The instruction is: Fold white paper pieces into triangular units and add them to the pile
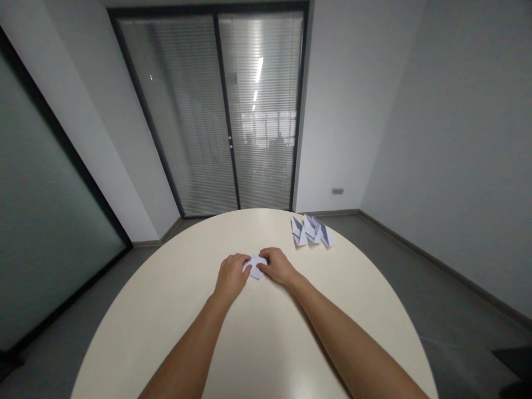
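A small piece of folded white paper [255, 267] lies between my two hands over the middle of the round table. My left hand [233, 275] grips its left side, thumb toward me and fingers at the far edge. On the opposite side my right hand [277, 266] pinches the paper in the same way. The fingertips cover both side edges, so the full outline of the paper is hidden. Several folded paper pieces [312, 230] with pointed ends stand close together near the far right rim, apart from my hands.
The cream round table [187, 327] has a curved edge all round, with grey floor [440, 288] beyond it. Behind stands a dark-framed glass door [230, 144] with blinds. A glass partition [45, 194] is at the left, a plain wall [469, 138] at the right.
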The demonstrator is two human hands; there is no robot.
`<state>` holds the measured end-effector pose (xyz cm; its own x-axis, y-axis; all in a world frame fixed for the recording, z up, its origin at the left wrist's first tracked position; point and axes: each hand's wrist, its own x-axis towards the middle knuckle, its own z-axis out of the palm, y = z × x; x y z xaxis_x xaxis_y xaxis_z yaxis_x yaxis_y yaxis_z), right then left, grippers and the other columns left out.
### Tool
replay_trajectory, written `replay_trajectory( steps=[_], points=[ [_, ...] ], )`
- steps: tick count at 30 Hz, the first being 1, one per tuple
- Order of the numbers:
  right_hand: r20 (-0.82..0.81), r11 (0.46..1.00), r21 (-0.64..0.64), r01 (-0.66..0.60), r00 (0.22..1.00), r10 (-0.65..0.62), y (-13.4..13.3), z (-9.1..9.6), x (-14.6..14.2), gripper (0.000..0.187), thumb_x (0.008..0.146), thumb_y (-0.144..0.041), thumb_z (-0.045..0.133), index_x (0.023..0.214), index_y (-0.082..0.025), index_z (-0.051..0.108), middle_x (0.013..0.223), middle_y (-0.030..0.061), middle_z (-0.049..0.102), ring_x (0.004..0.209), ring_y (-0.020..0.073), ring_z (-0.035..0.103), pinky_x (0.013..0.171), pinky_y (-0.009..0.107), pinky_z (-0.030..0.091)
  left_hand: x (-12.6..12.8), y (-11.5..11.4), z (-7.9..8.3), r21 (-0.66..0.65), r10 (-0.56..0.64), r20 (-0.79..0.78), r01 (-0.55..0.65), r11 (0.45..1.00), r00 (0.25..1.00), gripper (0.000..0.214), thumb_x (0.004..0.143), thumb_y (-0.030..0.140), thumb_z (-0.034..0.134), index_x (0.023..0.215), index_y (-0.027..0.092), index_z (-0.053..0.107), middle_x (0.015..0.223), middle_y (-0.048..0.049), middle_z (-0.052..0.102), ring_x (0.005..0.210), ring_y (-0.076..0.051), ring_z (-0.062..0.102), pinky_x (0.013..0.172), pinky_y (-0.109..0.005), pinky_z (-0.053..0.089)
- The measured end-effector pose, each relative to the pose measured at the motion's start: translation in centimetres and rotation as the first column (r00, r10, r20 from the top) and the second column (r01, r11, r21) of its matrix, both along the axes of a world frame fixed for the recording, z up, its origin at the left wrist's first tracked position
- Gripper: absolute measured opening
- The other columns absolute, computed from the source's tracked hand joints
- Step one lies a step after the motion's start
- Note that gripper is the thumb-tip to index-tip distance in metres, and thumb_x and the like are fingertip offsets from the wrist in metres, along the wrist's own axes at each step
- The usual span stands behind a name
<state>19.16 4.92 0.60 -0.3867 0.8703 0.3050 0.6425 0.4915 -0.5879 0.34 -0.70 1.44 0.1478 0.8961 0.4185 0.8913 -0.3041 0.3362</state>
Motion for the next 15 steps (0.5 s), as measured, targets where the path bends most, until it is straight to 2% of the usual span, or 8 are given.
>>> replay_trajectory(
  steps=[6, 9, 12, 15],
  points=[
    [-0.186, 0.985, -0.175, -0.001, 0.982, -0.032, 0.8, -0.9, 0.1, 0.037, 0.073, -0.022, 0.079, 0.11, -0.016, 0.075, 0.109, 0.0096, 0.076, 0.097, 0.0228, 0.069, 0.091, 0.034, 0.052, 0.1, -0.1, 0.1, -0.017, 0.013, -0.022, -0.014, 1.0, 1.0, 0.027, 0.092, 0.019, 0.061, 0.117, 0.02, 0.069, 0.116, -0.0086, 0.074, 0.107, -0.026, 0.065, 0.098, -0.04, 0.047],
    [-0.275, 0.97, -0.243, -0.031, 0.961, -0.039, 1.1, -1.2, 0.1, 0.037, 0.073, -0.019, 0.077, 0.11, -0.016, 0.075, 0.107, 0.0092, 0.076, 0.094, 0.0228, 0.07, 0.09, 0.036, 0.053, 0.1, 0.0, -0.1, -0.018, 0.012, 0.004, -0.012, 1.0, 1.0, 0.031, 0.092, 0.019, 0.061, 0.123, 0.018, 0.067, 0.121, -0.0099, 0.072, 0.111, -0.027, 0.064, 0.101, -0.041, 0.046],
    [-0.372, 0.966, -0.245, -0.081, 0.928, -0.017, 1.3, -1.5, -0.1, 0.037, 0.07, -0.015, 0.077, 0.107, -0.017, 0.075, 0.103, 0.008, 0.077, 0.094, 0.0227, 0.07, 0.09, 0.037, 0.054, 0.1, 0.1, -0.3, -0.029, 0.019, 0.019, -0.019, 0.999, 1.0, 0.033, 0.092, 0.019, 0.062, 0.125, 0.017, 0.066, 0.122, -0.0102, 0.072, 0.112, -0.027, 0.064, 0.102, -0.041, 0.046],
    [-0.466, 0.971, -0.213, -0.104, 0.885, -0.008, 1.4, -1.8, -0.2, 0.046, 0.068, -0.012, 0.075, 0.114, -0.02, 0.073, 0.1, 0.0058, 0.076, 0.092, 0.0209, 0.069, 0.089, 0.036, 0.054, 0.1, 0.1, -0.3, -0.026, 0.03, 0.02, -0.03, 0.999, 0.999, 0.033, 0.093, 0.02, 0.061, 0.125, 0.017, 0.065, 0.121, -0.0105, 0.073, 0.111, -0.027, 0.064, 0.101, -0.041, 0.047]
  ],
)
